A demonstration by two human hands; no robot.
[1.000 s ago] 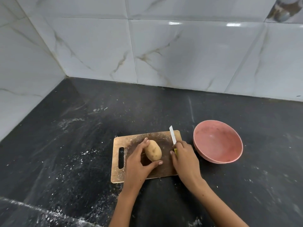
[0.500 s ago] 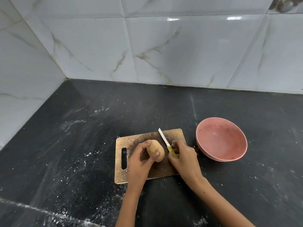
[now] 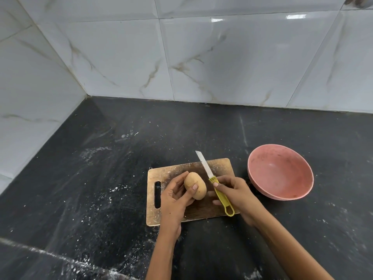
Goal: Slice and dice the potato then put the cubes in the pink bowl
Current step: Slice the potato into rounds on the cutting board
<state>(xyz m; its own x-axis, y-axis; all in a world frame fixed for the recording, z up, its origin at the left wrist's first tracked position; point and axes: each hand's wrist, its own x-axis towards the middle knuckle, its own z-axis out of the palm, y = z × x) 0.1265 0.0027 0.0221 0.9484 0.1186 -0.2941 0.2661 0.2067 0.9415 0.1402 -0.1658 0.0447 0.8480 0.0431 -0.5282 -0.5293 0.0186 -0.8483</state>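
The left grip (image 3: 175, 196) holds the whole potato (image 3: 195, 185), just beside the right grip (image 3: 234, 191) holding the knife (image 3: 214, 184).

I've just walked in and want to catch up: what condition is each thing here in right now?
potato: whole, uncut, gripped by the left hand over the cutting board
knife: held by the right hand, blade clear of the potato
pink bowl: upright, no cubes inside
cutting board: flat on the counter, stained
counter: dusted with white specks
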